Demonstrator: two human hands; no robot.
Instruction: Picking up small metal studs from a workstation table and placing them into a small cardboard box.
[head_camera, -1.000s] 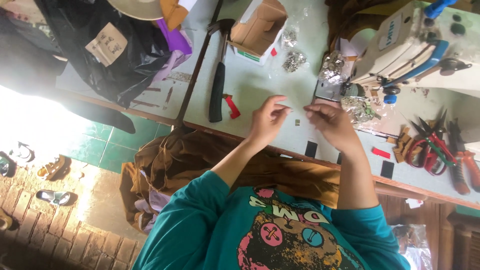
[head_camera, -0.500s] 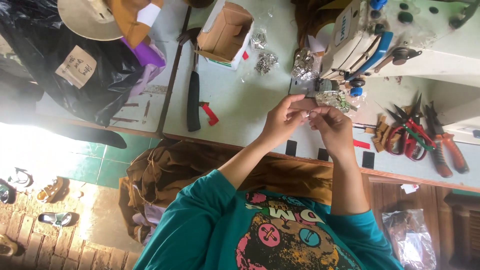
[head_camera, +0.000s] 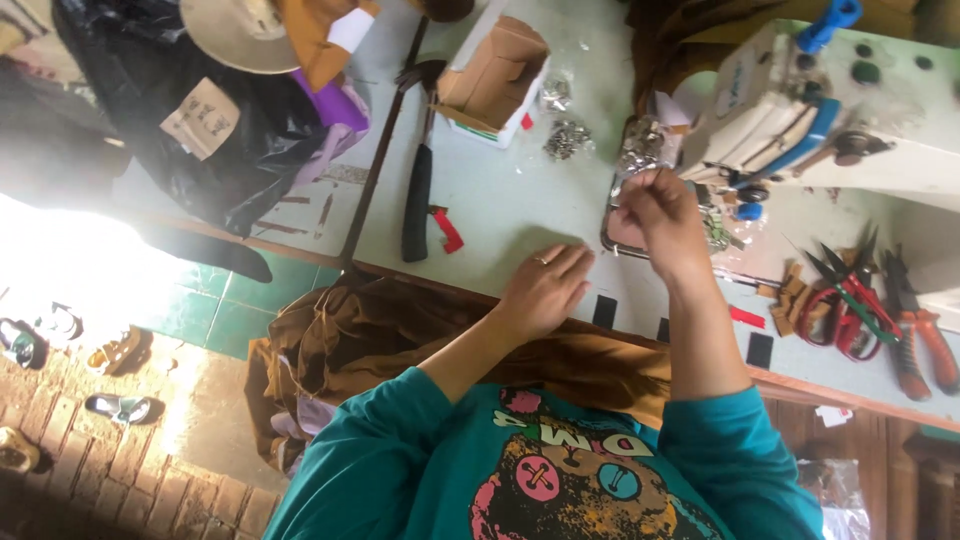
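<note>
Head view: the left hand (head_camera: 545, 290) is laid flat and open on the pale green table (head_camera: 500, 210), while the right hand (head_camera: 655, 212) is pinched shut over the metal tray (head_camera: 612, 232) of small silver fittings (head_camera: 640, 150), the pinched piece too small to tell.

Two hands: left hand (head_camera: 545, 290) flat, right hand (head_camera: 655, 212) pinched. One hammer (head_camera: 418, 190) left of left hand. One open cardboard box (head_camera: 493, 82) beyond it. Two red-handled pliers (head_camera: 918, 335), one red scissors (head_camera: 840, 300) right of right hand. One hat (head_camera: 235, 30).
</note>
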